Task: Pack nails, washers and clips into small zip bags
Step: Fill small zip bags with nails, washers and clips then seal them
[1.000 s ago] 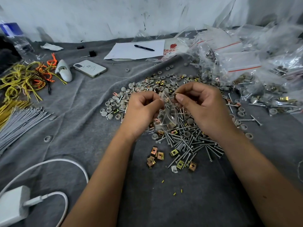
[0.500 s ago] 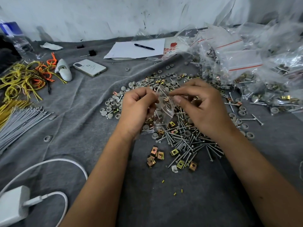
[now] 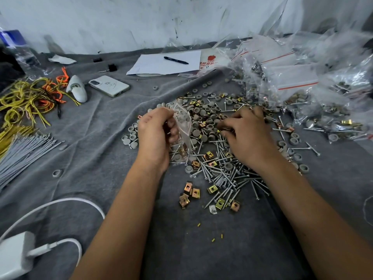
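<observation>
Zip bag [image 3: 182, 126]: thin, limp, slippery; held at its mouth by left hand [image 3: 155, 136]
Right hand [image 3: 245, 134]: at 3 o'clock, grip curled over clips [image 3: 210, 154]; contents cannot be told
Nails [image 3: 228, 178]: stiff, light, best pinched mid-shank

From my remote seat, all I see of the person is two bare forearms running up from the bottom edge toward the heap of loose silver nails [image 3: 228, 176]. No sleeve or cuff shows on either arm, and nothing is worn at the wrists. The left hand [image 3: 155, 136], on the heap's left side, is ungloved, as is the right hand [image 3: 248, 134] over the heap; I see no rings on the visible fingers.
</observation>
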Demonstrator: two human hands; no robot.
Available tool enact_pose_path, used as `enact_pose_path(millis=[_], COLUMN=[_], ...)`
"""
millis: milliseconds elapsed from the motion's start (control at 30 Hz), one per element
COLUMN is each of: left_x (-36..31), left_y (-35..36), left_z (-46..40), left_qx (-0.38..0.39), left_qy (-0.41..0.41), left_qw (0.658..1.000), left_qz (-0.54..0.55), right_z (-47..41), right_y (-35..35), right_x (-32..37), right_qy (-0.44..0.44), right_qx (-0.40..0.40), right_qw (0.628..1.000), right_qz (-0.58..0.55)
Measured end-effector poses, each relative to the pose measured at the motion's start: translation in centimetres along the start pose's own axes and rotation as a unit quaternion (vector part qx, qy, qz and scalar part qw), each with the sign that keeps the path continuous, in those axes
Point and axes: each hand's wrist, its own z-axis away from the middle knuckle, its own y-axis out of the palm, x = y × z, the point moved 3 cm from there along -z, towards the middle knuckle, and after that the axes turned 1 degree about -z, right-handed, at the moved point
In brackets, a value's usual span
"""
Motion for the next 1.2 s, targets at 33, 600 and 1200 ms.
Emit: enact_pose_path(millis=[33, 600, 1200], left_x=[0.0, 0.6, 0.5], left_y=[0.0, 1.9, 1.9], left_z=[0.0, 1.2, 1.2], left_qx=[-0.003, 0.049, 0.035], left_qy=[-0.005, 0.073, 0.074], left_qw=[1.0, 0.966, 0.97], left_qz=[0.011, -0.244, -0.227], right_z=[-0.1, 1.5, 1.7], right_y=[0.0, -2.5, -2.6], right_x=[0.0, 1.4, 2.1], right_qy=[0.004, -0.131, -0.193], right_qx=[0.004, -0.118, -0.12], right_qw=[1.0, 0.921, 0.933], right_qz=[0.004, -0.348, -0.279])
